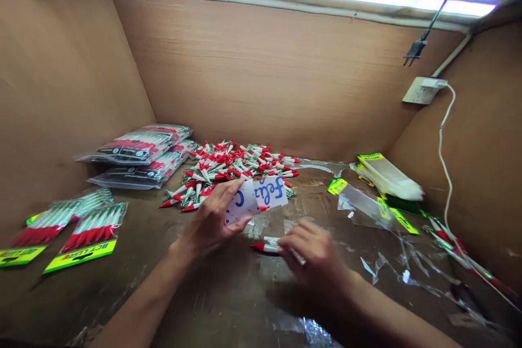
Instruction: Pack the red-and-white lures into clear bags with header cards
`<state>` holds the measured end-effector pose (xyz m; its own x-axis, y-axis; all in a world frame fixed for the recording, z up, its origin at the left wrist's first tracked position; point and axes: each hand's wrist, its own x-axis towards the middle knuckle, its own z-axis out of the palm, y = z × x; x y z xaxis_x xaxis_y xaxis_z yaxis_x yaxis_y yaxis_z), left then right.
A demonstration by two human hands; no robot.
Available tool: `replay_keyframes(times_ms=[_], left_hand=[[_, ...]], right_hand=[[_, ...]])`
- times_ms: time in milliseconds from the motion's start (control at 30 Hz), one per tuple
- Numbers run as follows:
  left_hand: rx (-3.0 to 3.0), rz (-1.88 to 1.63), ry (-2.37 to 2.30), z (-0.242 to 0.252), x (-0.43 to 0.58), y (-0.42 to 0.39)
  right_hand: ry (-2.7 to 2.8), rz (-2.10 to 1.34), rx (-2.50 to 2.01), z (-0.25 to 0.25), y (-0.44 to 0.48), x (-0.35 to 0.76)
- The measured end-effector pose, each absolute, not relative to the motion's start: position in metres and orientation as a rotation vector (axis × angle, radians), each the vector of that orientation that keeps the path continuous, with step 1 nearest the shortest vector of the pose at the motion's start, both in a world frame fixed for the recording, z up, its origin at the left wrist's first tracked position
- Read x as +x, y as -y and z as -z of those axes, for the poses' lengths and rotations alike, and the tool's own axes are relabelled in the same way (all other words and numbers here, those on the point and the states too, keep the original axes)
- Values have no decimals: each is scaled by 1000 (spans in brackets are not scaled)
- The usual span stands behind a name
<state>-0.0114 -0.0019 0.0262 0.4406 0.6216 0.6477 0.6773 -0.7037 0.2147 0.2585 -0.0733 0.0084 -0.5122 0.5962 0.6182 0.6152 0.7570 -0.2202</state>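
My left hand point(216, 217) grips a folded white card point(271, 191) with blue lettering between thumb and fingers. A small red tip shows at the card's lower edge. To the right, my right hand point(308, 247), blurred, has its fingers closed over the tail of a red-and-white lure point(265, 247) low over the table. Behind my left hand lies a big pile of red, white and green lures point(220, 166).
Filled bags point(134, 147) are stacked at the back left, with two carded lure packs point(87, 234) before them. Empty clear sleeves point(387, 174), plastic scraps and a white cable point(442, 157) lie or hang at the right.
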Motion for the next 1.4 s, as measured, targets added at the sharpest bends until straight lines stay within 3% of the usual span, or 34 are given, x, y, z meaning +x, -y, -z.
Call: replay_keyframes(times_ms=[200,300,500,767,1233,1400], left_hand=[[-2582,1084,1175,-24,-18,-4],[-2685,997,1176,-20,-14,-2],[-2969,837,1133,-7,2,7],[-3262,646,1039,12,22,20],[-3228,428,1089,7,12,16],[-3209,358,1145,-2,13,19]], right_hand=[[2623,144,-1116,5,75,208],[2573,4,-1083,-6,76,222],[1690,-794,-1128,-32,65,308],[1143,-1140,-1099,11,41,336],[1480,-1167,-1411,26,39,343],[1810,-891,-1350,31,48,326]])
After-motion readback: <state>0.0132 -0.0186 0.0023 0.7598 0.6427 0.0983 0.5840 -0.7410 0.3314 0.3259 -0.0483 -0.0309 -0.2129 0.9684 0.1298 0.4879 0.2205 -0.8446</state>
